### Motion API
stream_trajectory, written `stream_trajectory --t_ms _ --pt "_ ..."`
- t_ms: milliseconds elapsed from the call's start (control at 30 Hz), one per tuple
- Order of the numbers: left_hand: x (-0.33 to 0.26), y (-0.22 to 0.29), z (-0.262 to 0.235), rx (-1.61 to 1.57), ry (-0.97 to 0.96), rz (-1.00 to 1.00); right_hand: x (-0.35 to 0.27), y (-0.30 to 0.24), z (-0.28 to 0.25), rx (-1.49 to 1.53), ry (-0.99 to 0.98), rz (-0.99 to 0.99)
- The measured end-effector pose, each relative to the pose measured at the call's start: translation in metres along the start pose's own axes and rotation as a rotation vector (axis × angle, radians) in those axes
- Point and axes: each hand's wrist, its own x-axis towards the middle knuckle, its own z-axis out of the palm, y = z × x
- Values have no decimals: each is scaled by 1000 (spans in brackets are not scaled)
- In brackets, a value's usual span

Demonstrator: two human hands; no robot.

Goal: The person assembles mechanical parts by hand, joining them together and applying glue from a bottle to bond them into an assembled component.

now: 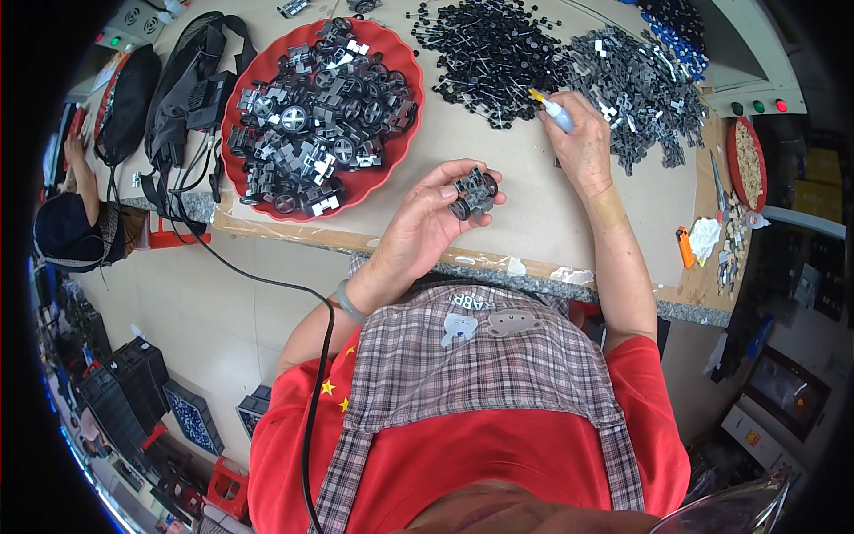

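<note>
My left hand is closed around a small dark grey toy car chassis with black wheels, held above the near edge of the table. In my right hand is a small squeeze bottle, pale blue-white with a yellow nozzle. That nozzle points up and left, at the near edge of a pile of black wheels on thin axles. Beside it, to the right, spreads a heap of loose grey plastic parts. A scalloped red basin to the left is heaped with wheeled chassis like the one I hold.
A black bag and a dark pouch lie at the far left, near another person's arm. A black cable runs across my left arm. On the table's right are an orange cutter, crumpled white tissue and a red-rimmed tray.
</note>
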Motion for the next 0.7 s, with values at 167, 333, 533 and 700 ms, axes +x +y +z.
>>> stream_trajectory --t_ms 167,333,533,700 --pt "1 3 3 52 23 -53 -1 2 -5 19 -8 35" --pt "0 3 4 54 24 -71 -4 1 -7 38 18 -11" --pt "1 3 2 6 17 -95 -23 -21 -24 275 -31 164" --pt "1 0 0 -154 5 -137 -40 -63 -38 414 -181 -70"
